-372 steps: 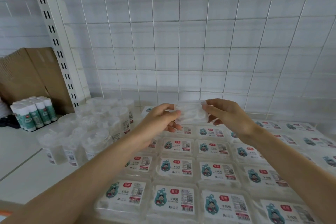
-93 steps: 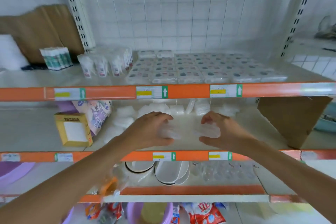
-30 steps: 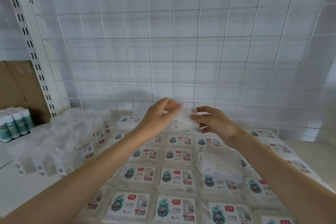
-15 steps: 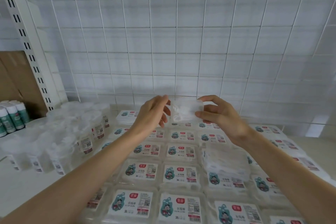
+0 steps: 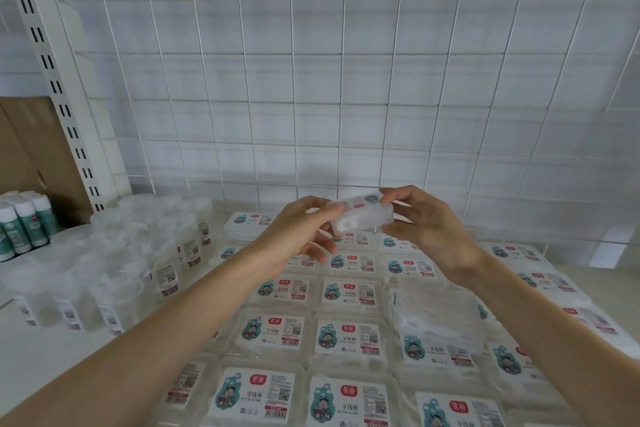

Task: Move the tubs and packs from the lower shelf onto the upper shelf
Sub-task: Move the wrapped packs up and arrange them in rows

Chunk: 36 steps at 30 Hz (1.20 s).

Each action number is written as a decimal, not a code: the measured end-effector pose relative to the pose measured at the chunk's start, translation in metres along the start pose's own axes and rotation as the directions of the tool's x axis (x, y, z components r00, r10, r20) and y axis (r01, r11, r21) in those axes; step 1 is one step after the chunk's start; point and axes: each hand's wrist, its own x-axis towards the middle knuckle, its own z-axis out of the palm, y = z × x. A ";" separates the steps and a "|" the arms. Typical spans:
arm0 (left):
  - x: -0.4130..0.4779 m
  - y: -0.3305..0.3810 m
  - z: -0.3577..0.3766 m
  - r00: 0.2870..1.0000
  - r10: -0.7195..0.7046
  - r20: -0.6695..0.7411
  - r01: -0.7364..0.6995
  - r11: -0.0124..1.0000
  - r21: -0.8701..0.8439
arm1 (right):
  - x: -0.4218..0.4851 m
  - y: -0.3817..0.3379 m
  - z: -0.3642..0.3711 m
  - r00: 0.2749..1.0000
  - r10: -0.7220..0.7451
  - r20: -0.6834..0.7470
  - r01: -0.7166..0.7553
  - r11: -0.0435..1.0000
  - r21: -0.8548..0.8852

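**Upper shelf stocked in rows, one pack held above them**

Behind everything runs a white wire grid panel (image 5: pixel 311 80). A white slotted upright post (image 5: pixel 59 90) stands at its left, with brown cardboard (image 5: pixel 24 149) beyond the post. Below them the white upper shelf (image 5: pixel 34 350) carries flat clear plastic packs (image 5: pixel 346 336) with cartoon labels, laid in close rows. To their left stand clear round plastic tubs (image 5: pixel 145 253) with small barcode labels, and further left stand white bottles with green labels (image 5: pixel 24 222).

A small clear plastic pack (image 5: pixel 360 215) is up in the air over the far rows, near the grid panel, tilted with its labelled face upward. The left hand (image 5: pixel 298 236) has its grip pinched on the pack's left end at the fingertips. The right hand (image 5: pixel 426 229) has its grip curled round the right end, with fingers over the top and the thumb beneath. An unlabelled clear pack (image 5: pixel 436 315) lies on top of the rows, below the right forearm.
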 end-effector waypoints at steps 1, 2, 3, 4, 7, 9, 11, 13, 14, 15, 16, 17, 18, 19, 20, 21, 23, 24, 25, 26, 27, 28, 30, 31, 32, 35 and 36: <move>0.000 -0.001 0.001 1.000 0.024 -0.017 -0.024 1.000 -0.012 | 0.000 0.000 -0.001 1.000 0.016 0.001 -0.016 1.000 -0.006; -0.001 -0.002 0.001 0.998 0.047 -0.030 -0.047 0.999 -0.016 | 0.000 0.000 -0.001 0.999 0.035 0.002 -0.035 0.999 -0.015; -0.001 -0.002 0.001 0.997 0.066 -0.036 -0.067 0.998 -0.011 | -0.001 0.001 -0.001 0.999 0.054 0.001 -0.054 0.998 -0.019; -0.001 -0.003 0.001 0.996 0.082 -0.036 -0.082 0.997 -0.005 | -0.001 0.000 0.000 0.998 0.067 -0.003 -0.067 0.998 -0.008; -0.001 -0.003 0.001 0.995 0.100 -0.027 -0.100 0.995 0.006 | 0.000 -0.003 0.003 0.994 0.085 -0.061 -0.081 0.994 0.072; -0.002 -0.002 0.002 0.995 0.100 -0.027 -0.100 0.995 0.007 | 0.000 -0.004 0.004 0.986 0.125 -0.106 -0.117 0.990 0.082; -0.001 -0.003 0.003 0.995 0.099 -0.032 -0.098 0.995 0.015 | 0.000 -0.004 0.003 0.978 0.177 -0.115 -0.174 0.984 0.036; -0.001 -0.005 0.004 0.993 0.106 -0.051 -0.105 0.994 0.032 | -0.001 -0.004 0.004 0.976 0.202 -0.084 -0.205 0.978 -0.031; 0.000 -0.005 0.004 0.991 0.114 -0.063 -0.111 0.993 0.044 | -0.002 -0.004 0.005 0.977 0.204 -0.065 -0.208 0.977 -0.052; 0.000 -0.005 0.004 0.990 0.123 -0.075 -0.119 0.992 0.051 | -0.002 -0.004 0.006 0.978 0.203 -0.051 -0.206 0.977 -0.062; 0.000 -0.005 0.004 0.988 0.131 -0.087 -0.127 0.991 0.051 | -0.002 -0.005 0.007 0.979 0.199 -0.039 -0.201 0.978 -0.060; -0.001 -0.005 0.004 0.986 0.135 -0.094 -0.132 0.990 0.042 | -0.002 -0.005 0.008 0.979 0.199 -0.034 -0.201 0.978 -0.050; -0.001 -0.005 0.004 0.987 0.134 -0.094 -0.131 0.991 0.035 | -0.002 -0.005 0.007 0.978 0.204 -0.037 -0.205 0.978 -0.034; -0.001 -0.004 0.004 0.988 0.128 -0.087 -0.126 0.991 0.037 | -0.002 -0.005 0.007 0.977 0.211 -0.039 -0.212 0.977 -0.016; -0.002 -0.004 0.005 0.990 0.123 -0.076 -0.119 0.992 0.048 | -0.002 -0.005 0.006 0.975 0.221 -0.035 -0.221 0.975 0.003; -0.002 -0.004 0.005 0.991 0.119 -0.061 -0.115 0.991 0.065 | -0.002 -0.005 0.005 0.973 0.229 -0.023 -0.229 0.973 0.024; -0.004 -0.005 0.006 0.993 0.109 -0.033 -0.106 0.990 0.090 | -0.002 -0.004 0.004 0.971 0.239 0.014 -0.239 0.970 0.052; -0.004 -0.005 0.007 0.995 0.099 -0.022 -0.096 0.991 0.094 | -0.002 -0.003 0.004 0.970 0.241 0.036 -0.243 0.968 0.068; -0.005 -0.006 0.008 0.996 0.091 -0.010 -0.090 0.991 0.094 | -0.002 -0.003 0.004 0.968 0.243 0.058 -0.247 0.965 0.086; -0.005 -0.007 0.009 0.996 0.090 0.001 -0.089 0.992 0.092 | -0.003 -0.003 0.004 0.967 0.242 0.078 -0.249 0.964 0.091; -0.004 -0.008 0.009 0.995 0.095 0.007 -0.096 0.992 0.088 | -0.003 -0.002 0.004 0.967 0.240 0.091 -0.246 0.967 0.071; -0.003 -0.008 0.009 0.994 0.108 0.002 -0.108 0.990 0.085 | -0.003 -0.002 0.005 0.967 0.236 0.094 -0.238 0.971 0.017; -0.002 -0.009 0.008 0.989 0.143 -0.028 -0.140 0.984 0.109 | -0.004 0.000 0.006 0.977 0.204 0.056 -0.191 0.963 -0.189; -0.001 -0.011 0.007 0.986 0.158 -0.044 -0.151 0.980 0.132 | -0.003 0.000 0.006 0.987 0.157 0.023 -0.142 0.941 -0.308; 0.000 -0.011 0.006 0.985 0.165 -0.055 -0.155 0.976 0.154 | -0.004 0.000 0.006 0.996 0.091 0.005 -0.081 0.905 -0.417; 0.000 -0.012 0.003 0.984 0.158 -0.082 -0.144 0.978 0.152 | -0.005 -0.002 0.002 0.997 -0.062 0.047 0.078 0.806 -0.587; 0.000 -0.011 0.002 0.983 0.159 -0.090 -0.146 0.979 0.141 | -0.006 -0.004 0.001 0.995 -0.090 0.049 0.101 0.799 -0.593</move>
